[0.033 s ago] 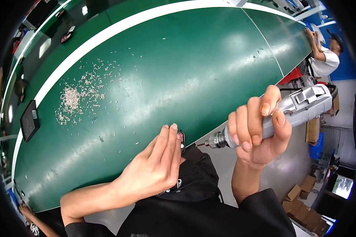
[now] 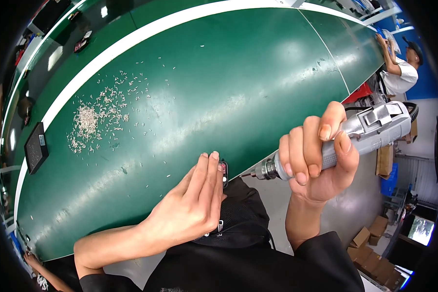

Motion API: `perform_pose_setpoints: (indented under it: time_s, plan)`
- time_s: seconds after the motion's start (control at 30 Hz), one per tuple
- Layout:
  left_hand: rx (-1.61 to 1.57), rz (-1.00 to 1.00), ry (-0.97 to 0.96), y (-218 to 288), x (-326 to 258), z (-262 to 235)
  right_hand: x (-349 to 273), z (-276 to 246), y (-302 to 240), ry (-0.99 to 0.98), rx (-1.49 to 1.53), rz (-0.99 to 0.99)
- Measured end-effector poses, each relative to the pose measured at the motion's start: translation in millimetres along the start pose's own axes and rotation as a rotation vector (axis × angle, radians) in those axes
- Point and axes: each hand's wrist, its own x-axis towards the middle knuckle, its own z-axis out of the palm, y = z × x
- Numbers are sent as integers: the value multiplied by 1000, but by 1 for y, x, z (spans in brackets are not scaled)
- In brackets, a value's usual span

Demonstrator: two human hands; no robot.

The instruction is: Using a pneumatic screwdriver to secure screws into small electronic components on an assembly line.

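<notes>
In my right hand (image 2: 316, 153) is a grey electric screwdriver (image 2: 374, 138), its fingers wrapped round the body. The chuck and thin bit (image 2: 250, 173) point left, near the table's front edge. My left hand (image 2: 194, 197) has its fingers pressed together over a small dark rounded device (image 2: 224, 174) at that edge. Part of the device shows past the fingertips, with a reddish patch and a pale spot; my fingers hide the rest. The bit tip is a short way right of the device, apart from it.
Many small pale pins or screws (image 2: 87, 121) lie heaped and scattered on the green table (image 2: 258, 63). A black box (image 2: 36, 148) stands at the left by a white strip. Another person (image 2: 399, 73) works at the far right; someone's arm (image 2: 46, 272) shows lower left. Cardboard boxes (image 2: 374, 263) sit lower right.
My right hand and the screwdriver have shifted very slightly upward, and the bit tip is a little farther left. My left hand and the device have hardly moved.
</notes>
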Motion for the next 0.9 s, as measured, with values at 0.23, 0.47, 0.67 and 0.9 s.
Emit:
perform_pose_setpoints:
  time_s: [0.23,0.47,0.67,0.9]
  plan:
    - [65,42,-61,-2,-5,1,8,0,32,-40,-120,35]
    - [69,30,-27,-3,-8,6,8,-2,39,-10,-109,59]
    - [39,38,-6,-6,-7,6,8,-2,40,-66,-112,41]
    - [115,77,29,-8,-9,10,10,-1,42,-135,-108,76]
